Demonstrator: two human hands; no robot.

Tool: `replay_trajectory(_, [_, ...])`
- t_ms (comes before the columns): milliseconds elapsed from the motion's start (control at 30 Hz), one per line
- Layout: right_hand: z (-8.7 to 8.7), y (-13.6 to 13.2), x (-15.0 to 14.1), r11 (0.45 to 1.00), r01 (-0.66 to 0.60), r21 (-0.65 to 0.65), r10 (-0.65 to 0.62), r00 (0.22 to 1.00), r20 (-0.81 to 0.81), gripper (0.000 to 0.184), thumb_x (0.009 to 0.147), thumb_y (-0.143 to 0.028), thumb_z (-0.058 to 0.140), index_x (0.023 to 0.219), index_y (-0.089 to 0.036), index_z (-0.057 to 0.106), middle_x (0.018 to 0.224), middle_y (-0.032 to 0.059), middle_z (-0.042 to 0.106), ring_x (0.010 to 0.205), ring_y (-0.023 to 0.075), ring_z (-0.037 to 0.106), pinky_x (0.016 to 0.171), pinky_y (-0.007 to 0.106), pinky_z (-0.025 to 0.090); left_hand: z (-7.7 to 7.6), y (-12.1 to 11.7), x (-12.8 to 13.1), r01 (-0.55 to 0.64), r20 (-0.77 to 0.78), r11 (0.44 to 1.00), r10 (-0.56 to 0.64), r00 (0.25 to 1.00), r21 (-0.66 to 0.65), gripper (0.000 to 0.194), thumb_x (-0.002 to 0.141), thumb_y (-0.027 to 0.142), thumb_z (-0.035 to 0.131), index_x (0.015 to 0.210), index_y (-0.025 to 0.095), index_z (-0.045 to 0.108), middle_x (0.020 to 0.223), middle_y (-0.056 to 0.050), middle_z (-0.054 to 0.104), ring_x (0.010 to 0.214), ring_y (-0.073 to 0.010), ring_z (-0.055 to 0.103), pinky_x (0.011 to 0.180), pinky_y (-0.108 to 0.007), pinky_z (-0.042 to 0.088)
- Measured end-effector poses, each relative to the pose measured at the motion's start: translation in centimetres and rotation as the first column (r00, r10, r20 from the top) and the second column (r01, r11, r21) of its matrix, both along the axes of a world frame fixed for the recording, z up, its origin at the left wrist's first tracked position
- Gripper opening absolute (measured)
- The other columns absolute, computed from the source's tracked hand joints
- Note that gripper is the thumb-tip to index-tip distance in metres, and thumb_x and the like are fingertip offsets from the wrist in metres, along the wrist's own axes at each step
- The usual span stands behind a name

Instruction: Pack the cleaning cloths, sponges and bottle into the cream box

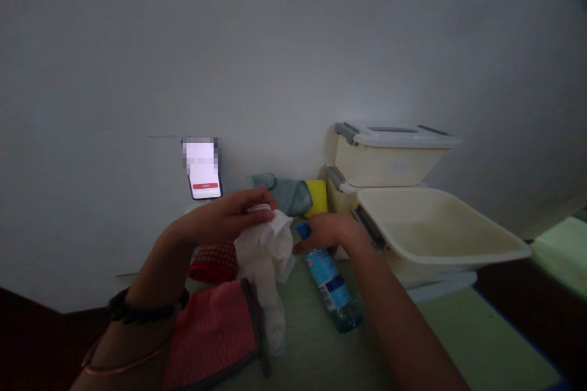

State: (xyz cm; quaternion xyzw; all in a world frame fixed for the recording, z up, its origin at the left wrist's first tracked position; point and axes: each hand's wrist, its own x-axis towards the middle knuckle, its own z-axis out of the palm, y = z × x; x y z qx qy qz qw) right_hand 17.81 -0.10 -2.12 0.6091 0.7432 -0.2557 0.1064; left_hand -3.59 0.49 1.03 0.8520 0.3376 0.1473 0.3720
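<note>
Our left hand [232, 215] pinches the white fabric [261, 255], seemingly holding it up, while our right hand [327, 231] clamps the far end of the blue bottle [332, 287].

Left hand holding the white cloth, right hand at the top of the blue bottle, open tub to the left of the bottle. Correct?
One slip: the open tub is to the right of the blue bottle, per the head view. Rest stands.
</note>
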Motion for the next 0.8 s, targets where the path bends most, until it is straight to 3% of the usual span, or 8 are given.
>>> replay_trajectory(200, [0.8, -0.2, 0.9, 0.973, -0.033, 0.23, 0.039, 0.999, -0.018, 0.044, 0.074, -0.034, 0.061, 0.108, -0.006, 0.063, 0.108, 0.0227, 0.064, 0.098, 0.0341, 0.061, 0.077, 0.042, 0.047, -0.3, 0.2, 0.7, 0.041, -0.116, 0.999, -0.037, 0.993, 0.036, 0.021, 0.085, 0.032, 0.05, 0.088, 0.017, 0.063, 0.08, 0.0, 0.063, 0.074, -0.0141, 0.058, 0.064, -0.02, 0.043])
replay_trajectory(333, [1.7, -0.8, 1.0, 0.943, -0.145, 0.298, 0.198, 0.967, -0.158, 0.067, 0.07, -0.034, 0.068, 0.13, -0.017, 0.045, 0.128, 0.0094, 0.056, 0.107, 0.0218, 0.057, 0.083, 0.027, 0.045, -0.6, 0.5, 1.1, -0.032, -0.068, 0.991, 0.041, 0.997, 0.132, 0.02, 0.084, 0.031, 0.051, 0.089, 0.017, 0.064, 0.081, 0.0, 0.065, 0.074, -0.0142, 0.059, 0.064, -0.021, 0.043])
replay_trajectory(433, [2.0, -0.9, 0.2, 0.888, -0.213, 0.406, 0.339, 0.902, -0.268, 0.043, 0.076, -0.038, 0.063, 0.112, -0.016, 0.058, 0.106, 0.0061, 0.066, 0.089, 0.017, 0.061, 0.068, 0.023, 0.044, -0.6, 0.4, 1.5, -0.097, 0.027, 0.973, 0.093, 0.995, 0.207, 0.023, 0.085, 0.035, 0.05, 0.089, 0.017, 0.063, 0.078, 0.0, 0.064, 0.07, -0.0137, 0.058, 0.062, -0.022, 0.043])
replay_trajectory(533, [2.4, -1.0, -0.2, 0.842, -0.175, 0.511, 0.353, 0.894, -0.275, 0.014, 0.083, -0.025, 0.053, 0.086, -0.015, 0.063, 0.082, 0.0039, 0.067, 0.074, 0.015, 0.058, 0.061, 0.024, 0.037, -0.6, 0.4, 1.7, -0.144, 0.121, 0.959, 0.117, 0.986, 0.244, 0.024, 0.085, 0.037, 0.049, 0.089, 0.017, 0.062, 0.081, -0.001, 0.064, 0.073, -0.0148, 0.059, 0.065, -0.023, 0.045])
replay_trajectory(700, [3.6, -1.7, 0.3, 0.788, -0.009, 0.616, 0.225, 0.935, -0.275, 0.014, 0.086, -0.018, 0.044, 0.085, -0.015, 0.058, 0.082, 0.0073, 0.064, 0.074, 0.0171, 0.056, 0.062, 0.026, 0.033, -0.3, 0.7, 1.3, -0.292, 0.268, 0.879, 0.198, 0.943, 0.378, 0.02, 0.083, 0.035, 0.054, 0.087, 0.018, 0.064, 0.089, -0.004, 0.066, 0.082, -0.0163, 0.06, 0.073, -0.026, 0.046])
replay_trajectory(800, [4.1, -2.1, 0.5, 0.712, 0.124, 0.691, 0.124, 0.946, -0.298, 0.016, 0.089, -0.021, 0.041, 0.086, -0.016, 0.056, 0.08, 0.0069, 0.063, 0.072, 0.0176, 0.056, 0.063, 0.027, 0.035, 0.2, 0.4, 1.2, -0.42, 0.356, 0.842, 0.298, 0.886, 0.339, 0.023, 0.082, 0.038, 0.056, 0.087, 0.017, 0.064, 0.083, -0.004, 0.067, 0.074, -0.0152, 0.06, 0.067, -0.024, 0.047])
